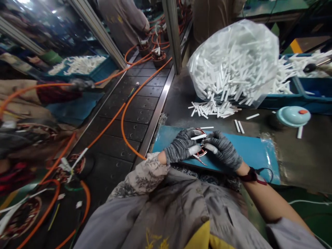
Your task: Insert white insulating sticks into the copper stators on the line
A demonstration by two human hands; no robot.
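My left hand (179, 147), in a grey striped glove with white fingertips, is closed around the left side of a copper-wound motor stator (201, 152), mostly hidden by the fingers. A white sleeve tube (199, 137) lies across the top, against the left fingers. From the right, my gloved right hand (223, 149) bends its fingers in, thumb and fingertips pinched at the stator's wires near the left thumb. A thin red-and-white lead (201, 160) sticks out toward my body. Both hands are over a blue mat (255, 154) at the bench's front edge.
A clear bag of white tubes (233, 65) stands behind the mat, with loose tubes (215, 110) spilling before it. Blue bins (315, 90) and a pale blue lidded cup (293, 117) are right. Left runs a conveyor (135, 116) with orange hoses (123, 129) and stators; co-workers are beyond.
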